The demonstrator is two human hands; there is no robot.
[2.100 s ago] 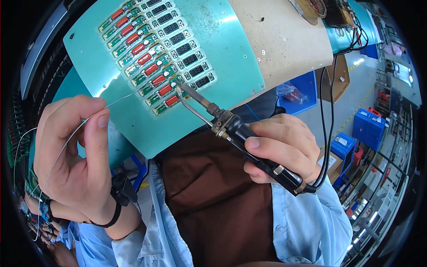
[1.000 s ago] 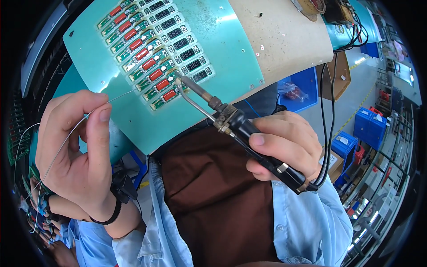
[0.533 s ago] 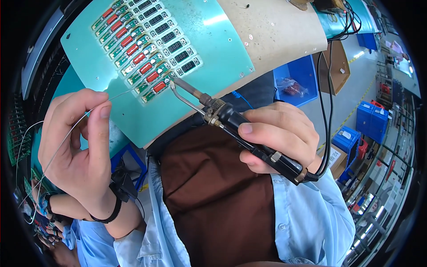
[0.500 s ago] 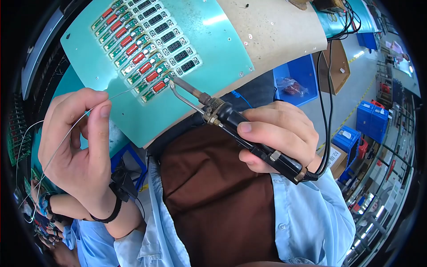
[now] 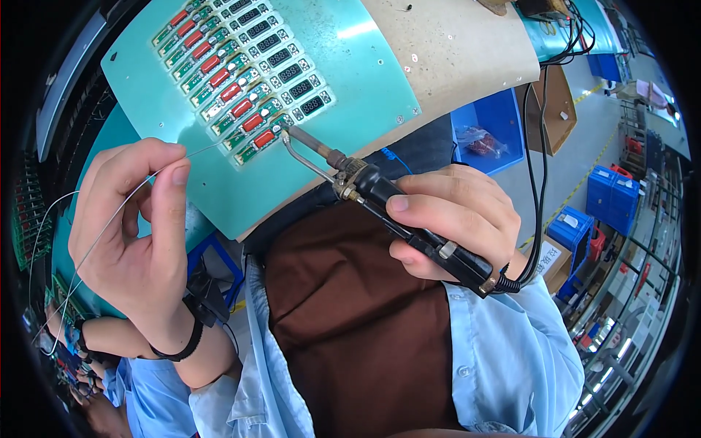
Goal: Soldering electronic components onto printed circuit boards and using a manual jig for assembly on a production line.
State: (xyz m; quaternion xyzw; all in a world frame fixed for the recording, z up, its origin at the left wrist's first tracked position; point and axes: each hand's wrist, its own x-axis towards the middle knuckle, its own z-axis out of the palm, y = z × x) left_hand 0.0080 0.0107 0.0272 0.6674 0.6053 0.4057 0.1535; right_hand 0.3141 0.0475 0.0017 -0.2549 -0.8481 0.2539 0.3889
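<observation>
Between thumb and forefinger, my left hand (image 5: 139, 219) pinches a thin solder wire (image 5: 102, 232). The wire's free end points at the nearest board in a row of small green circuit boards (image 5: 252, 148), each with a red component and a black display. They sit in a teal plate (image 5: 350, 102). My right hand (image 5: 460, 219) is wrapped around the black handle of a soldering iron (image 5: 380, 193) with a thin metal tube along its side. The iron's tip is at the nearest board's lower edge; whether it touches is too small to tell.
A tan board (image 5: 460, 44) lies beside the teal plate. Beyond the bench edge stand a blue bin (image 5: 485, 131) with a bagged item and a cardboard box (image 5: 555, 109). Black cables (image 5: 537, 182) run up from the iron. A co-worker's arm (image 5: 117, 337) is at lower left.
My left hand and the wire have shifted slightly to the right. The plate appears a little further right and lower. The iron stays at the nearest board, still in my right hand.
</observation>
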